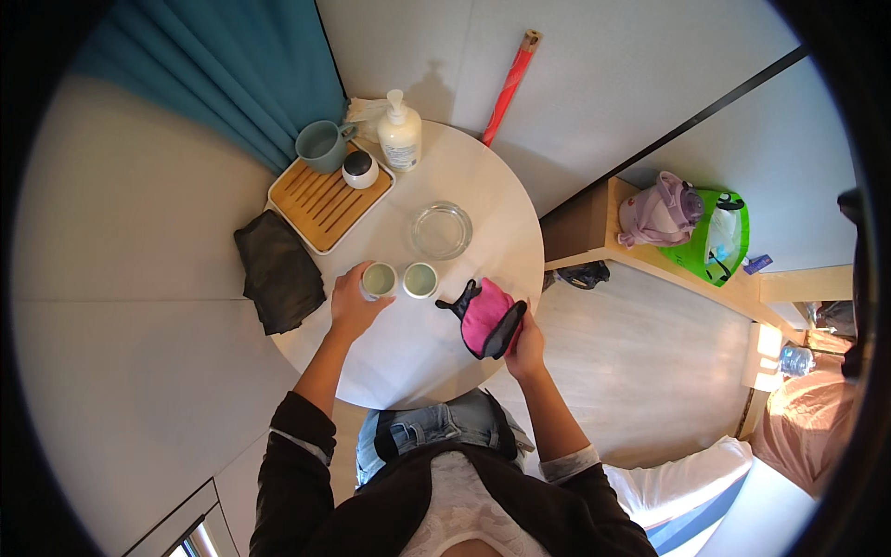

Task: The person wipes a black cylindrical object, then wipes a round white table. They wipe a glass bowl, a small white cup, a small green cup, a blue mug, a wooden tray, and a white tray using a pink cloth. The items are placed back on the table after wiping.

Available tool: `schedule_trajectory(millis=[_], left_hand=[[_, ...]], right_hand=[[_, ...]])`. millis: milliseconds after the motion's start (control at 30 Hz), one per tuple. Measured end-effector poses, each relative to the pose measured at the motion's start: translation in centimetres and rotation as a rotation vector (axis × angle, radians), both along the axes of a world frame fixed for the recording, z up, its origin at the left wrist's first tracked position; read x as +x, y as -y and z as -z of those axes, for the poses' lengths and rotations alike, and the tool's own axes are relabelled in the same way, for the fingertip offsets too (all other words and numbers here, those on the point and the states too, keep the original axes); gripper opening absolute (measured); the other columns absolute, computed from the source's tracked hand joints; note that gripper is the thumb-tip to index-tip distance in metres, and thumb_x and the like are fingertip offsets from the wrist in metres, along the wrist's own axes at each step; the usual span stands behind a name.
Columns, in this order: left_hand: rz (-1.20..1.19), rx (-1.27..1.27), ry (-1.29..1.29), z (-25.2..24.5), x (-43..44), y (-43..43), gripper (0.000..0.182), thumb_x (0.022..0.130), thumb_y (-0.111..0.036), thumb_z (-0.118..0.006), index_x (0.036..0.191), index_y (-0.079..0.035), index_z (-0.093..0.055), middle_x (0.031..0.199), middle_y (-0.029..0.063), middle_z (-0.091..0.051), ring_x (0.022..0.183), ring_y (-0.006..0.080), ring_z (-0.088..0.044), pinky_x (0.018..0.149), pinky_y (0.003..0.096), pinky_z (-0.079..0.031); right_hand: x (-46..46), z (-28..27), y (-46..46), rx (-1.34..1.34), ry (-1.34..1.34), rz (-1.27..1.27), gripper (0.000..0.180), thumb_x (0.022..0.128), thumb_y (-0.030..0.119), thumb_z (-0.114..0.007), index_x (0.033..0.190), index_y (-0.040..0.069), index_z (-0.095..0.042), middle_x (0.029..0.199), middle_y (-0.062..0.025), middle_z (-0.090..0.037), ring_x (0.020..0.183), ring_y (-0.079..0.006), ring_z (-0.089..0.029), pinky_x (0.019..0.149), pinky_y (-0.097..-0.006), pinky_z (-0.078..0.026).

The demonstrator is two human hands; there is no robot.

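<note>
My left hand [357,301] has its thumb and fingers around a small pale green-glazed cup [379,280]. Just to the right, almost touching it, stands a second matching cup [420,280] on the round white table [390,355]. In my right hand [526,346] is a folded pink and grey cloth with black edging [482,317], held over the table's right side by its outer edge. A black loop on the cloth points toward the cups. Beyond the cups sits a round clear glass ashtray or dish [441,230].
A slatted bamboo tea tray [317,205] bears a grey-green mug [321,146] and a white jar with a dark lid [360,170]. Behind it stands a pump bottle [401,136]. Folded dark cloth [280,271] overhangs the left edge. A wooden shelf [717,282] at right holds a bottle [654,216] and green bag [717,237].
</note>
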State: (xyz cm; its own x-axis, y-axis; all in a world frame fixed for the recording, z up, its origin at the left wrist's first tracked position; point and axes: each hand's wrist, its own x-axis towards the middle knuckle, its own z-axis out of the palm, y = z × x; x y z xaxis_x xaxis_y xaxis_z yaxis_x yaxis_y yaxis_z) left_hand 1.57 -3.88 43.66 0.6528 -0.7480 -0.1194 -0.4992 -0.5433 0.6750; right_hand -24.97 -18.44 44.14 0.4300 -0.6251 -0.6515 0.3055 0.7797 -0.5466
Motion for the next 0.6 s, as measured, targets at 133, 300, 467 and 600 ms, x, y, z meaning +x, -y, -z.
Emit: schedule_trajectory(millis=[133, 300, 467, 600], left_hand=[[0.032, 0.001, 0.008, 0.2, 0.5, 1.4, 0.068, 0.061, -0.019, -0.084, 0.122, -0.014, -0.055, 0.115, 0.0055, -0.062, 0.107, 0.0292, -0.050, 0.094, 0.0389, -0.042], [0.147, -0.039, -0.011, 0.4, 0.5, 3.1, 0.072, 0.061, -0.017, -0.082, 0.127, -0.015, -0.053, 0.119, 0.0060, -0.060, 0.108, 0.0296, -0.050, 0.093, 0.0388, -0.042], [0.257, -0.113, -0.021, 0.8, 0.4, 4.3, 0.080, 0.064, -0.014, -0.079, 0.135, -0.014, -0.042, 0.135, 0.0120, -0.050, 0.113, 0.0330, -0.049, 0.098, 0.0412, -0.038], [0.195, -0.111, -0.048, -0.4, 1.6, 4.8, 0.082, 0.065, -0.016, -0.079, 0.135, -0.011, -0.036, 0.134, 0.0183, -0.043, 0.114, 0.0373, -0.045, 0.098, 0.0435, -0.037]], right_hand=[[0.7, 0.6, -0.9, 0.021, -0.024, 0.018, 0.037, 0.102, 0.039, -0.037, 0.112, 0.009, -0.056, 0.108, -0.0013, -0.062, 0.097, -0.0121, -0.058, 0.090, -0.0283, -0.046], [1.6, 1.1, -0.9, 0.035, -0.007, 0.016, 0.038, 0.102, 0.040, -0.036, 0.111, 0.009, -0.056, 0.107, -0.0011, -0.061, 0.096, -0.0122, -0.058, 0.090, -0.0285, -0.046], [3.3, -1.5, -0.8, -0.108, -0.285, 0.017, 0.039, 0.102, 0.040, -0.038, 0.103, 0.007, -0.059, 0.094, -0.0019, -0.062, 0.086, -0.0127, -0.059, 0.083, -0.0286, -0.049], [4.3, -5.1, -0.5, -0.165, -0.182, 0.181, 0.038, 0.100, 0.043, -0.041, 0.096, 0.009, -0.060, 0.088, -0.0017, -0.063, 0.081, -0.0137, -0.060, 0.077, -0.0287, -0.050]])
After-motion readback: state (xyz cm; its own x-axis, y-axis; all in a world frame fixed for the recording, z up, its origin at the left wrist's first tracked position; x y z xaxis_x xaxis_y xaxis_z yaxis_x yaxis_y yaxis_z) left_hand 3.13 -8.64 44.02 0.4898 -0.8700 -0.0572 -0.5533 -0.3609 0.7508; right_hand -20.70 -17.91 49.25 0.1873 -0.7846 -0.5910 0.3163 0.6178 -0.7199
